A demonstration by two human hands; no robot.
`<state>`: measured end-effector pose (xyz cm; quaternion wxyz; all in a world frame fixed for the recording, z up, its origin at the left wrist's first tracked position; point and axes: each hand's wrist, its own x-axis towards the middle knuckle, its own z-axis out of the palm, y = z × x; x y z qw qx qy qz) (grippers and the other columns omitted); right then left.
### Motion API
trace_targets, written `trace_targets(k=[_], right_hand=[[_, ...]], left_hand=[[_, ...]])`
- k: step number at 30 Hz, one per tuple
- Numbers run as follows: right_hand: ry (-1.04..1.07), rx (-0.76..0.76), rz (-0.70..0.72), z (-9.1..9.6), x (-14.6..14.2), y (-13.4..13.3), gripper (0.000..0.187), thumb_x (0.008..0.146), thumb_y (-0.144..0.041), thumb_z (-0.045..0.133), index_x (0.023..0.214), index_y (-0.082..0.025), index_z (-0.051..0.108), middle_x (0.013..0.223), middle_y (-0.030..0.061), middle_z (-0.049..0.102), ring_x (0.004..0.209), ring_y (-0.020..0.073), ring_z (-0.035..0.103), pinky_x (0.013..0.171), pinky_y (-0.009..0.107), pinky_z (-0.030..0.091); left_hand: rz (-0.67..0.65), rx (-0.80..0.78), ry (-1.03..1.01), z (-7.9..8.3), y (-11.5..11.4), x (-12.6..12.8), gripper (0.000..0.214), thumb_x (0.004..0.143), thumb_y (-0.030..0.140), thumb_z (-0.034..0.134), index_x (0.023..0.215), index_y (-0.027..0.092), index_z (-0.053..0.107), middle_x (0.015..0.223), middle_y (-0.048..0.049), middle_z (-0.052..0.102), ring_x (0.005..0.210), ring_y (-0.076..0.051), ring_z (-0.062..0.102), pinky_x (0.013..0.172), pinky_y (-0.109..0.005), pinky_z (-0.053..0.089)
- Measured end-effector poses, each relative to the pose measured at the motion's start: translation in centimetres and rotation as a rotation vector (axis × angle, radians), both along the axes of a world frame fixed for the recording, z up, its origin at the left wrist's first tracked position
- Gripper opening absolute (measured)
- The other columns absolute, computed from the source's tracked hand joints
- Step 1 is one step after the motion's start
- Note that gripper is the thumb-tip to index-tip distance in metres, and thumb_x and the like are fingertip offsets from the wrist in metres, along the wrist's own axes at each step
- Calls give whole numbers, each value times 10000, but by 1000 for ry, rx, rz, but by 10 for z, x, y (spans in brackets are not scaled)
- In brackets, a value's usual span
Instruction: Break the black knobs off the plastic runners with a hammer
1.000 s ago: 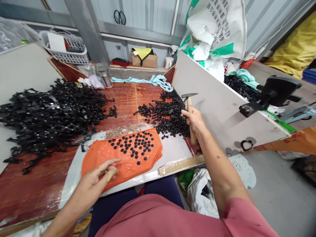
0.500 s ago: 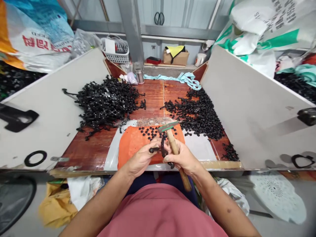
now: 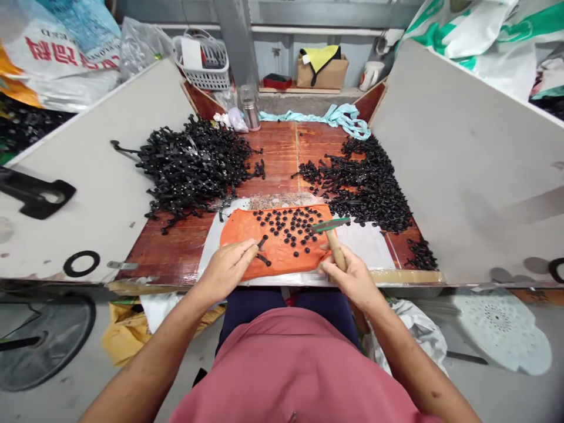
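My right hand (image 3: pixel 350 273) is closed round the wooden handle of a hammer (image 3: pixel 337 249), its green-edged metal head over the right part of an orange cloth (image 3: pixel 273 269). Between the closed fingers of my left hand (image 3: pixel 227 270) are small black plastic pieces (image 3: pixel 263 258) with knobbed ends, held at the cloth's left side. Many small round black caps (image 3: pixel 293 226) lie scattered across the cloth.
A tall heap of black knobbed strips (image 3: pixel 194 164) sits on the left of the wooden table (image 3: pixel 282 155). Another black heap (image 3: pixel 374 182) spreads on the right. Grey panels (image 3: pixel 462 170) flank both sides. A steel tumbler (image 3: pixel 251 114) stands at the back.
My hands have moved apart, the left going left with black pieces, the right going right with the hammer. The caps on the cloth are now uncovered. The view has tilted down slightly.
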<state>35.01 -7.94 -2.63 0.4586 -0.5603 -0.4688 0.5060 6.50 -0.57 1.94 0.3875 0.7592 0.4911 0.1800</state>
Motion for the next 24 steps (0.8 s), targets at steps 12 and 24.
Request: trace_targets(k=[12,24], right_hand=[[-284,-3,-15,-30,26,-25,197,1002,-339,518,1116,-213,618,740,-38,602,717,167,595,739,267,464],[-427,9,8,-23,26,-23,238,1029,-386,474,960,-214,622,736,-17,638,701,167,610,698,252,467]], left_hand=[[-60,46,311,-45,39,41,436,988,441,357,682,205,559,697,-20,656,696,-184,600,641,-269,318],[-122,126,430,-48,39,44,450,1036,412,371,790,228,699,866,-44,783,808,-217,689,677,-275,367]])
